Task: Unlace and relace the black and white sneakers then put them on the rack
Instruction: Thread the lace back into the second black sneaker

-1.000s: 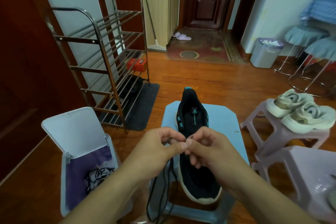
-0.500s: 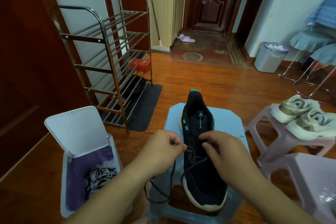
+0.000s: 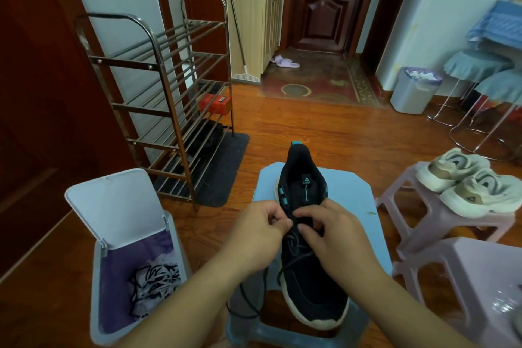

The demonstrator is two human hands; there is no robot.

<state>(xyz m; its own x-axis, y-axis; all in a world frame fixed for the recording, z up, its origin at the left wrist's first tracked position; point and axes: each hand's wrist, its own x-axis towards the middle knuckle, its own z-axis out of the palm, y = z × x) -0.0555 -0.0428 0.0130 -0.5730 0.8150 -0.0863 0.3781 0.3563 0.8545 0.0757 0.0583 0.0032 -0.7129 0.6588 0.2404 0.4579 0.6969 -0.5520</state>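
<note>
A black sneaker with a white sole and teal accents (image 3: 308, 285) lies on a light blue stool (image 3: 350, 195), toe toward me. Its black lace (image 3: 293, 258) runs loose across the upper and hangs in a loop off the stool's left side. My left hand (image 3: 260, 234) pinches the lace at the sneaker's left eyelets. My right hand (image 3: 330, 232) has its fingers curled on the lace over the middle of the tongue. A metal shoe rack (image 3: 169, 93) stands at the left, with a dark shoe (image 3: 207, 135) on a lower shelf.
An open white bin (image 3: 118, 223) with a purple liner and tangled laces sits at my left. Two pink stools (image 3: 440, 234) stand at the right, one bearing a pair of cream sneakers (image 3: 466, 181). A grey waste bin (image 3: 412, 90) and a dark mat (image 3: 223, 167) are on the wooden floor.
Both hands moved up the sneaker from the mid-laces toward the tongue and drew close together again. The lace loop hangs lower off the stool's left side.
</note>
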